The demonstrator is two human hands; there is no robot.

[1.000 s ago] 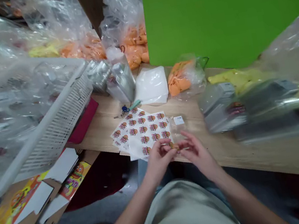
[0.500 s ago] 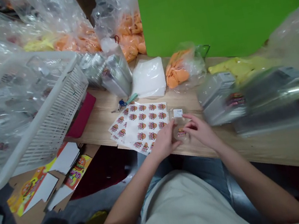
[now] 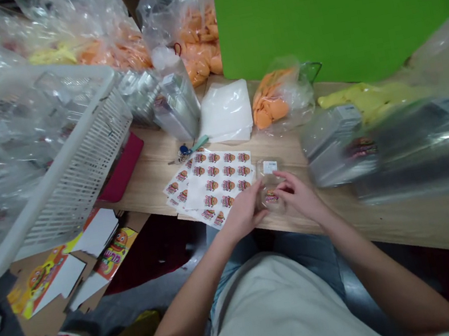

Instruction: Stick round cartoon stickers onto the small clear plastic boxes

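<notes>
A small clear plastic blister box (image 3: pixel 263 170) lies on the wooden table in front of me, with a white barcode label (image 3: pixel 269 166) at its far end. My left hand (image 3: pixel 244 212) grips the box along its left side, thumb near the close edge. On the lower part of the box is a burger sticker (image 3: pixel 270 196). My right hand (image 3: pixel 299 194) has its fingers pinched at the sticker's right edge; whether it is fully stuck down I cannot tell. Left of the box, sheets of burger stickers (image 3: pixel 214 184) are fanned out, partly overlapping.
A white basket (image 3: pixel 89 139) full of clear packages stands left. Behind the sheets lie keys (image 3: pixel 183 151), white plastic bags (image 3: pixel 226 112) and a bag of orange pieces (image 3: pixel 272 107). Stacked clear boxes (image 3: pixel 333 143) stand right. A green panel (image 3: pixel 334 4) rises behind.
The view has shifted slightly. Both hands stay at the box, and the right fingers remain at the sticker with hardly any movement.
</notes>
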